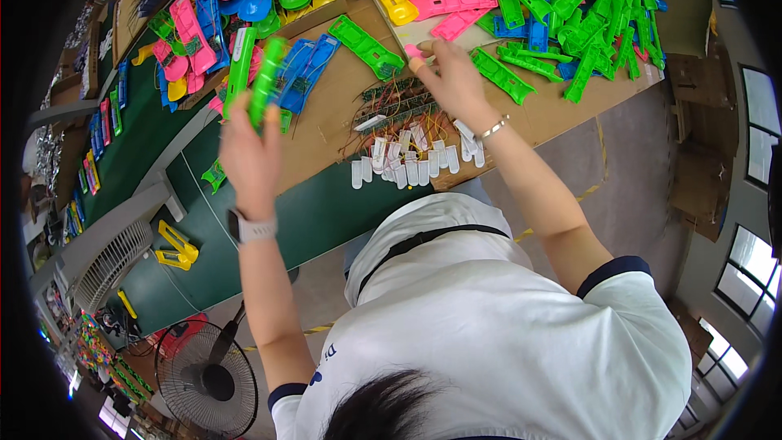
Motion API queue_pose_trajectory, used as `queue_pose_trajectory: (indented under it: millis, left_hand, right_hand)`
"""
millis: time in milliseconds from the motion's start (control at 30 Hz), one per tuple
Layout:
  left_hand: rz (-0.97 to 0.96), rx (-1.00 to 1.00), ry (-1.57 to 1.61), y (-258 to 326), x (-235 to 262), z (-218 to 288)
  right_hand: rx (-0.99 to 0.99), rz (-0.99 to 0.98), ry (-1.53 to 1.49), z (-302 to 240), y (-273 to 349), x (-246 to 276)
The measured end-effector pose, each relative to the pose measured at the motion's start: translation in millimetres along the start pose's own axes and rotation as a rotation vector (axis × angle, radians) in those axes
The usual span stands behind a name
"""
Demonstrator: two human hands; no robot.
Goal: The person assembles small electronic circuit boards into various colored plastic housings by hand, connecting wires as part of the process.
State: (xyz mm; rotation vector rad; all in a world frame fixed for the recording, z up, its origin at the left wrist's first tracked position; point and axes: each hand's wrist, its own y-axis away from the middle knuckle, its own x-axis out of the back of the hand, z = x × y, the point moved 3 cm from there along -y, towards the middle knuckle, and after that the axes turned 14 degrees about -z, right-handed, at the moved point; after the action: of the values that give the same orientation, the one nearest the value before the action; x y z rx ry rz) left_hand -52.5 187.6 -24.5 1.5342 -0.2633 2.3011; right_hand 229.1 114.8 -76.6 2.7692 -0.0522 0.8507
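Upper garment: white short-sleeved fabric shirt (497, 342). Each sleeve ends in a wide navy-blue cuff band (612, 270). Small dark-blue printed lettering (330, 352) is located on the left side of the shirt. A narrow black strip (432, 235) crosses the white fabric at the waist. Left hand (250, 155): wristwatch with dark case and pale grey strap (257, 230). Right hand (456, 81): slim silver-coloured bracelet (495, 126) at the wrist. Hair (383, 407): dark.

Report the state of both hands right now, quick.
Left hand: closed, holding a green plastic piece, blurred.
Right hand: partly curled near a green casing; whether it holds anything cannot be told.
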Motion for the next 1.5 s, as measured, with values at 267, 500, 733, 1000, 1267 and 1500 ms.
queue_pose_trajectory:
  millis: [267, 500, 733, 1000, 1267, 1500]
  left_hand:
    - [0.042, -0.038, -0.398, -35, 0, -39]
    - [0.085, -0.078, -0.276, -22, -16, -20]
    - [-0.057, -0.037, 0.674, 10, -27, 13]
    - [-0.286, 0.048, 2.031, -3, -77, 82]
    - [-0.154, 0.186, 2.242, 5, -71, 63]
    - [-0.402, 0.13, 1.543, 33, -46, 49]
  right_hand:
    - [0.065, 0.333, 0.576, 31, -40, 33]
    - [0.268, 0.124, 0.743, 8, -71, -32]
    - [-0.051, 0.016, 0.29, 5, -59, -12]
    - [0.145, -0.274, -0.105, -63, 3, -32]
    - [-0.195, -0.483, -1.015, -43, 41, -55]
    - [0.163, -0.324, -0.336, -65, 51, -32]
